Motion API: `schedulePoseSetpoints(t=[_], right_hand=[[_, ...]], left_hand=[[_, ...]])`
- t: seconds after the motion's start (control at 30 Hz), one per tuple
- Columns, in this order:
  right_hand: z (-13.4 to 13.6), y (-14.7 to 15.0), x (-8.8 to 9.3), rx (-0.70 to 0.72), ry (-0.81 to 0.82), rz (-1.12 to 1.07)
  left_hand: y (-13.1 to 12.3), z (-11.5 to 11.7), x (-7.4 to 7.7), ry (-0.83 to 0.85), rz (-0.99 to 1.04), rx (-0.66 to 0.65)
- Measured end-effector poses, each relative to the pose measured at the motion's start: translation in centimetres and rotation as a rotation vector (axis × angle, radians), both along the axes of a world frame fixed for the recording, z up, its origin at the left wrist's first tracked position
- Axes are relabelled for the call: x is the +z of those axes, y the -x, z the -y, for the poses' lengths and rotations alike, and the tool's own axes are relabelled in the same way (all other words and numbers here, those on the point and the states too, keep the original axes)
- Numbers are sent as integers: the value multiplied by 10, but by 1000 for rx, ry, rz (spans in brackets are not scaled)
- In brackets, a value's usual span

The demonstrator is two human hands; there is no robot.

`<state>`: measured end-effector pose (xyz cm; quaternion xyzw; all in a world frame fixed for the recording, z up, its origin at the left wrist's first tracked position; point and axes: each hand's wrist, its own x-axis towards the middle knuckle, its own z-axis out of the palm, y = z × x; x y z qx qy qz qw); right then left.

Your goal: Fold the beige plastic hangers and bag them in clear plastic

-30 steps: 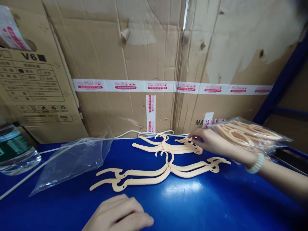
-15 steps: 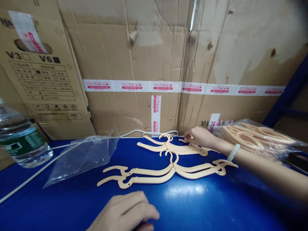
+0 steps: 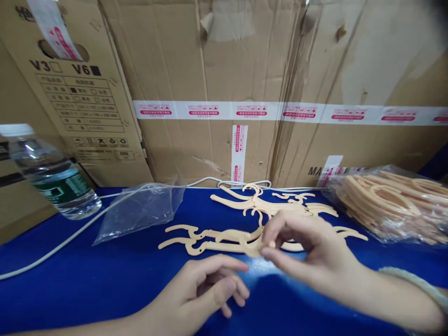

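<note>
Your right hand (image 3: 308, 254) is pinching a small beige hanger end piece (image 3: 234, 234) between thumb and index finger. This piece is in the air, or just in front of the front hangers; I cannot tell if it touches them. Its long axis goes roughly from left to right, almost level: the slim end points to your left, and the wider, curved end is at your fingertips. Your left hand (image 3: 208, 287) is grasping nothing that can be seen; its fingers are loosely curled, near the piece but apart from it.

Behind the piece, the front pair of beige hangers (image 3: 224, 248) lies lengthwise left to right on the blue table (image 3: 105, 289), their curved hooks toward the cardboard (image 3: 192, 149). More hangers (image 3: 233, 202) lie farther back, in a similar direction. Some loose end pieces (image 3: 297, 198) are beside them, and a clear bag of hanger parts (image 3: 388, 203) is at far right.
</note>
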<state>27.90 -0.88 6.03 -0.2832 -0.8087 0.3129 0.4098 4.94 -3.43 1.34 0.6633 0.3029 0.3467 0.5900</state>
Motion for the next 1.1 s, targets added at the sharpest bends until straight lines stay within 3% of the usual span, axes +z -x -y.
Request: schedulePoseSetpoints(t=[0.13, 0.23, 0.3, 0.37, 0.47, 0.6, 0.77, 0.97, 1.1], right_hand=[[19, 11, 0, 154, 57, 146], [16, 11, 4, 243, 60, 220], [1, 2, 3, 156, -89, 205], [-23, -14, -2, -27, -283, 222], [-63, -44, -12, -241, -468, 547], [-89, -70, -27, -338, -406, 796], [-90, -69, -32, -357, -352, 765], [-84, -77, -10, -383, -293, 521], [-55, -87, 2, -406, -243, 337]], left_hand=[[-4, -2, -2, 250, 184, 26], [-3, -3, -3, 389, 251, 110], [-2, -5, -2, 434, 293, 137], [0, -8, -1, 461, 307, 166], [0, -13, 0, 481, 266, 224], [1, -19, -4, 451, 252, 264], [5, -23, -3, 368, 237, 324], [15, -25, 8, 237, 126, 383], [17, -28, 13, 198, 158, 402]])
